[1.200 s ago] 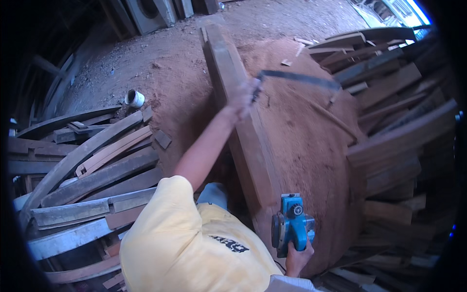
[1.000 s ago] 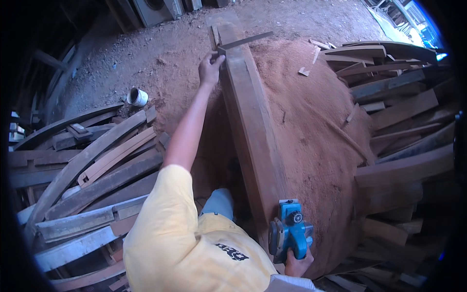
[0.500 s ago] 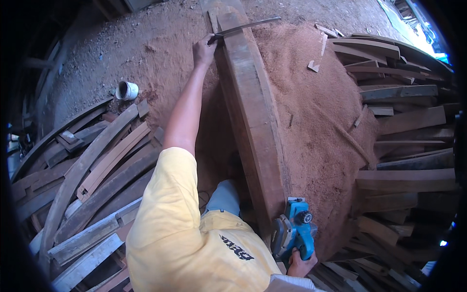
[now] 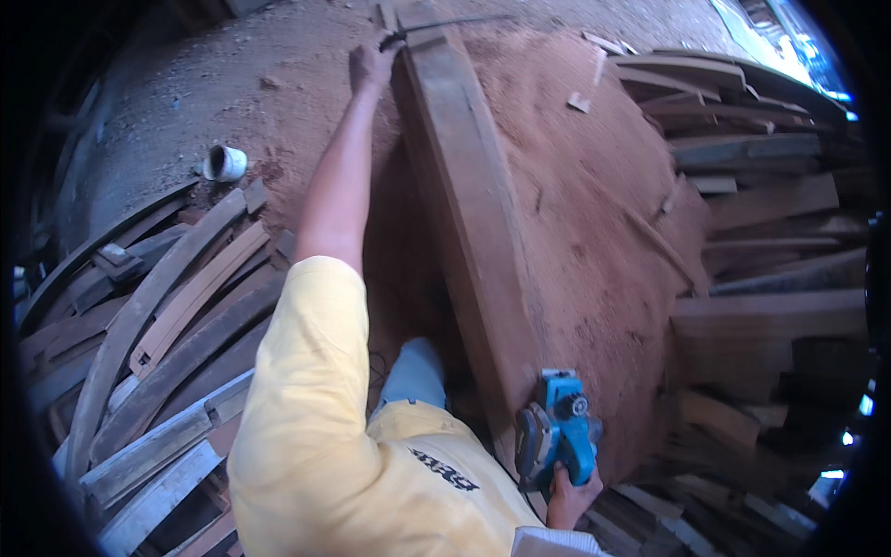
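A long, thick wooden beam (image 4: pixel 461 176) runs away from me, from beside my right hip to the top of the view. At its far end my left hand (image 4: pixel 373 65) is closed around the near end of a long, thin dark strip (image 4: pixel 455 20), slightly curved, that lies across the beam's top. Its exact kind I cannot make out. By my right side, my right hand (image 4: pixel 568 498) grips the rear handle of a teal electric hand planer (image 4: pixel 568 422), which sits on the beam's near end.
Curved timber pieces (image 4: pixel 167 278) lie heaped on my left. Stacked boards (image 4: pixel 761 200) fill the right side. Reddish sawdust (image 4: pixel 575 204) covers the ground beside the beam. A small white bucket (image 4: pixel 225 163) lies tipped beyond the left heap. Wood scraps (image 4: pixel 579 102) rest on the sawdust.
The whole view has shifted, so the beam, bucket and heaps sit higher and further left. The strip in my left hand now looks thinner. Both hands keep their holds.
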`<control>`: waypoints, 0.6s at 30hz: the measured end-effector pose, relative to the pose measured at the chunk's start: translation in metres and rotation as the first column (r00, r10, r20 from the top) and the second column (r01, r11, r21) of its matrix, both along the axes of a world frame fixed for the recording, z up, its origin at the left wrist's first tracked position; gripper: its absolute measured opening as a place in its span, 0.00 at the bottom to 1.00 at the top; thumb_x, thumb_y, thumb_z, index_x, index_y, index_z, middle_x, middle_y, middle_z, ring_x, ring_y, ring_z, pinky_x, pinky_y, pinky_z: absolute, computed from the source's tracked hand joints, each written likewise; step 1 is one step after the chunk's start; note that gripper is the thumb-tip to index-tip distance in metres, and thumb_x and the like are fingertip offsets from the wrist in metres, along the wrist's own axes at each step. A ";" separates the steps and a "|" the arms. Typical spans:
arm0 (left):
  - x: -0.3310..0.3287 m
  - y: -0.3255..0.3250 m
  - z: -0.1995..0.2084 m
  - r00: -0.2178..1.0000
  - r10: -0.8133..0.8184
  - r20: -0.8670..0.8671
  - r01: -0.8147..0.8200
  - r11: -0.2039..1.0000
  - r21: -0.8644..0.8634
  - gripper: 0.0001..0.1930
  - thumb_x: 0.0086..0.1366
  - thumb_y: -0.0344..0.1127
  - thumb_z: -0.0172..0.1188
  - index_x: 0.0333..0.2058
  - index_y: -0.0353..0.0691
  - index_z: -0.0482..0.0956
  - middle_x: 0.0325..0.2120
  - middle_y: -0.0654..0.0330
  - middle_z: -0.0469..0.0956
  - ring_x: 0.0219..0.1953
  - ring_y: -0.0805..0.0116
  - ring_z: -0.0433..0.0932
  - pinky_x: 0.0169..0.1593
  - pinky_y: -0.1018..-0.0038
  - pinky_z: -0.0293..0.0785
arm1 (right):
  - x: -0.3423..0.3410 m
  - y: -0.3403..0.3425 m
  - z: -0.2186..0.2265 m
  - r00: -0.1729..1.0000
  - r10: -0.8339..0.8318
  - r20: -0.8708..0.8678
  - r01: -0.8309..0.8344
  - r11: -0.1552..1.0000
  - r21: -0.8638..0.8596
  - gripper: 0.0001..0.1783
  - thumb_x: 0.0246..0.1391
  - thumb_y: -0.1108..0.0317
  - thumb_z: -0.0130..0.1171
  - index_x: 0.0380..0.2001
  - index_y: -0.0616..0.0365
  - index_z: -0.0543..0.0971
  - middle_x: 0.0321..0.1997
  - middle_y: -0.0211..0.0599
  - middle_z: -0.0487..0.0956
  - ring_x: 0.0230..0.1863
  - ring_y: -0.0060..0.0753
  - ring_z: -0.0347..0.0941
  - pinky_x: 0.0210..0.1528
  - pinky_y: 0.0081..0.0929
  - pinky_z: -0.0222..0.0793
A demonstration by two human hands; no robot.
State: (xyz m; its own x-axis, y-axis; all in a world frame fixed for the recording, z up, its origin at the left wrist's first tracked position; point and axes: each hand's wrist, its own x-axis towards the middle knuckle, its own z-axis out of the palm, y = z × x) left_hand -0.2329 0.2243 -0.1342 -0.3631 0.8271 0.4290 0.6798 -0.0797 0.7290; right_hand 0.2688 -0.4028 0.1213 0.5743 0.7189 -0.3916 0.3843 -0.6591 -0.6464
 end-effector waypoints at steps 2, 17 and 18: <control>0.048 -0.026 0.041 1.000 -0.030 0.009 0.029 0.996 0.083 0.14 0.67 0.45 0.72 0.49 0.49 0.89 0.39 0.52 0.90 0.42 0.51 0.90 0.45 0.58 0.84 | 0.005 -0.016 -0.001 0.999 0.006 0.045 -0.007 1.000 0.007 0.11 0.55 0.80 0.68 0.41 0.65 0.82 0.22 0.28 0.77 0.17 0.18 0.68 0.19 0.23 0.60; 0.407 -0.427 0.066 0.964 -0.134 0.229 0.136 0.991 0.006 0.17 0.71 0.37 0.64 0.54 0.37 0.79 0.48 0.48 0.82 0.54 0.47 0.79 0.60 0.56 0.73 | 0.105 -0.065 0.020 0.954 0.273 0.126 -0.282 0.958 0.054 0.31 0.51 0.74 0.69 0.62 0.59 0.82 0.41 0.47 0.88 0.42 0.31 0.84 0.52 0.33 0.78; 0.402 -0.466 0.057 0.962 -0.069 0.265 0.072 0.997 -0.002 0.11 0.69 0.33 0.62 0.48 0.37 0.79 0.42 0.49 0.81 0.51 0.45 0.79 0.56 0.51 0.74 | 0.113 -0.065 0.019 0.941 0.315 0.124 -0.323 0.945 0.047 0.33 0.52 0.74 0.69 0.64 0.57 0.81 0.43 0.50 0.88 0.44 0.33 0.86 0.52 0.34 0.79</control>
State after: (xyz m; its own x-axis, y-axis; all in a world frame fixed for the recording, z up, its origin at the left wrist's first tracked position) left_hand 0.1691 -0.2412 -0.0772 -0.4030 0.8590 0.3159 0.4557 -0.1110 0.8832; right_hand 0.3820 -0.4678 0.1402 0.3487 0.8934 -0.2832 0.6406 -0.4478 -0.6238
